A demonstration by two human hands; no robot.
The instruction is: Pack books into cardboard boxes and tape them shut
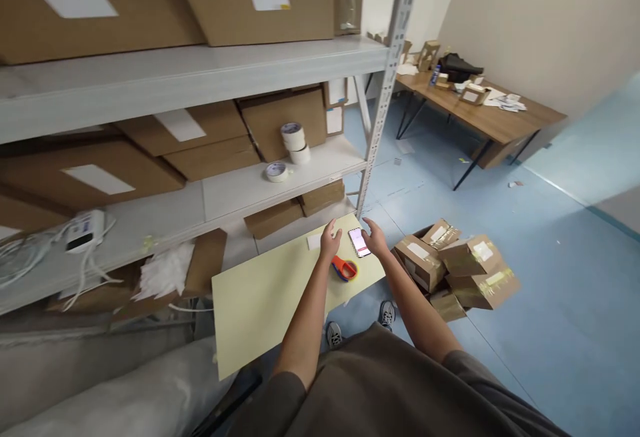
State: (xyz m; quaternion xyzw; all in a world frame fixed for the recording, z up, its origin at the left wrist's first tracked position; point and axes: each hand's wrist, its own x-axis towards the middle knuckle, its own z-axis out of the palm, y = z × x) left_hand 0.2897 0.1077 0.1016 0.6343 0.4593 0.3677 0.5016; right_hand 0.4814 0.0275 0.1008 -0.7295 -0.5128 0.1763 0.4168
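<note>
Both my hands are raised over the pale yellow table [265, 303]. My left hand [330, 242] is open, with thumb and fingers apart and nothing in it. Between the two hands is a phone [357, 240] with a lit screen. My right hand [375, 238] is open too, its fingers curved and apart, right beside the phone; whether the thumb touches the phone I cannot tell. Just below my left hand lies an orange-red object with a round blue and yellow part [345, 268], its kind unclear. A small white paper [314, 241] lies left of my left hand.
A metal shelf [300, 57] with large cartons [285, 123] and white tape rolls [294, 140] rises in front. Several cardboard boxes [480, 263] are piled on the floor at right. A cluttered brown desk [530, 113] stands farther back. Cables hang at the left.
</note>
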